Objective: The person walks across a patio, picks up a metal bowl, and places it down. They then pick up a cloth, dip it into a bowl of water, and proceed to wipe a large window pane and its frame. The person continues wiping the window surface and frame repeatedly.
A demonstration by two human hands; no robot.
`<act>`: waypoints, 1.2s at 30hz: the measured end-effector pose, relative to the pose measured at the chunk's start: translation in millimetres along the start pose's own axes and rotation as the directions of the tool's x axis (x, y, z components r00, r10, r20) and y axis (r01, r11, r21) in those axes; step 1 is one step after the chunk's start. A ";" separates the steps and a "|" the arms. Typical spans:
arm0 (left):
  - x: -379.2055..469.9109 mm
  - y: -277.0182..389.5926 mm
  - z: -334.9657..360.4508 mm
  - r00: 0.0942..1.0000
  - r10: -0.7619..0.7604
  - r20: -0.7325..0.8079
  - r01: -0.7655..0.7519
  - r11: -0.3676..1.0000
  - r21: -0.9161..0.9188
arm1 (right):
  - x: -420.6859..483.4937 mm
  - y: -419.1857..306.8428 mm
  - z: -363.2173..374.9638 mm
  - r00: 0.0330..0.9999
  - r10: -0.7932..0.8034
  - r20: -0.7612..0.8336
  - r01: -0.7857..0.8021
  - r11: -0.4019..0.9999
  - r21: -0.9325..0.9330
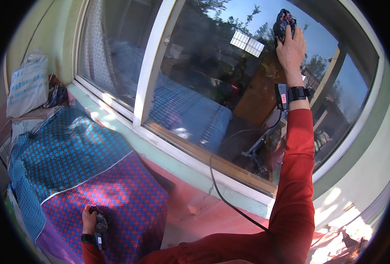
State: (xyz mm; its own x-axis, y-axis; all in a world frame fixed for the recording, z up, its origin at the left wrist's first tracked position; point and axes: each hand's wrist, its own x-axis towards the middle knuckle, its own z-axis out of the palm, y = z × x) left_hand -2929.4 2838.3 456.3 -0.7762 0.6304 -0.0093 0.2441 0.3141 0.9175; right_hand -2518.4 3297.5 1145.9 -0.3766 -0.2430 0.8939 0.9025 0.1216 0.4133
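My right hand [291, 49] is raised high at the upper right, its fingers pressing a dark patterned cloth [283, 24] against the glass of a window [214, 62]. The cloth is bunched up. Low on the left, my left hand [89, 220] grips a dark, crumpled, fuzzy-looking bundle [101, 221], perhaps cloth, above a checked red and blue cover [132, 184]. Both wrists carry a black strap with a small box, and a black cable hangs from the right one. Trees and sky are mirrored in the glass, and a blue bed cover shows behind it.
A blue checked cover [82, 148] joins the red one below the sill [181, 175]. A white woven bag [28, 85] with writing stands at the far left, beside a dark bag [56, 94]. A white frame post [152, 66] divides the window. The black cable [228, 203] crosses before the wall.
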 end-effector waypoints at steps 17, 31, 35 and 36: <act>3.9 -15.2 10.0 0.984 -0.052 -0.171 0.084 0.980 0.182 | -17.1 -152.1 57.9 0.862 -0.505 -0.028 0.450 0.740 0.499; -7.9 2.2 11.3 0.968 -0.076 -0.239 0.106 0.988 0.116 | -18.0 -226.9 69.8 0.699 -0.707 0.106 0.553 0.629 0.546; -10.2 10.7 9.4 0.972 -0.098 -0.212 0.132 0.980 0.152 | 44.9 -192.4 93.0 0.827 -0.562 -0.015 0.510 0.740 0.438; -11.3 12.0 8.8 0.973 -0.104 -0.208 0.139 0.977 0.164 | 78.1 -167.9 100.4 0.888 -0.457 -0.059 0.442 0.810 0.386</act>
State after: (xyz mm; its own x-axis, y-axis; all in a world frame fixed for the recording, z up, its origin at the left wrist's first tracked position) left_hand -2912.6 2841.1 463.9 -0.9013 0.4326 -0.0212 0.2256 0.5105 0.8297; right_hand -2720.3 3354.8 1163.7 -0.7343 -0.3275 0.5946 0.4836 0.3622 0.7968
